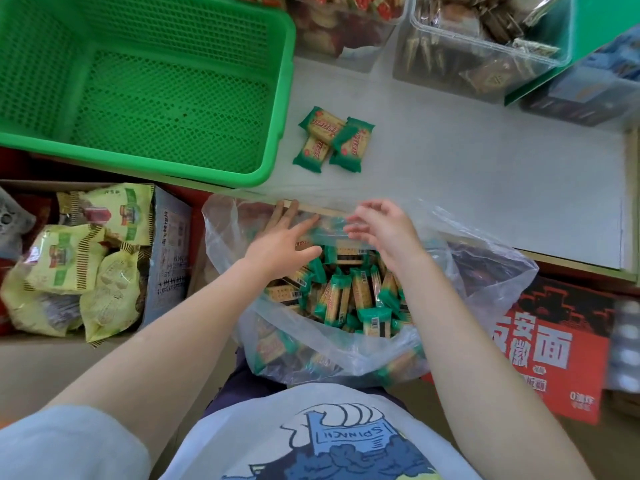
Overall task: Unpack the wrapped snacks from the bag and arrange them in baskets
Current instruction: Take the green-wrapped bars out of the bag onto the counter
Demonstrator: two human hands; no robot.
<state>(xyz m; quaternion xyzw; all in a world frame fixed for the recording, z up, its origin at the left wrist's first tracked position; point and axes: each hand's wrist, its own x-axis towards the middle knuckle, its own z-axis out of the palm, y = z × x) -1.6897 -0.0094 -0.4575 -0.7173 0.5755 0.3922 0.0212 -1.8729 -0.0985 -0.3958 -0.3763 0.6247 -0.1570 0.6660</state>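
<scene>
Bag mouth faces up (snacks mostly upright)

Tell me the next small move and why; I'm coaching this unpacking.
Probably dip the left hand into the clear plastic bag and grab green-wrapped cracker packs: both hands are at its mouth, holding none, and the green mesh plastic basket holds nothing.

Snack shop, clear bins of packaged treats
</scene>
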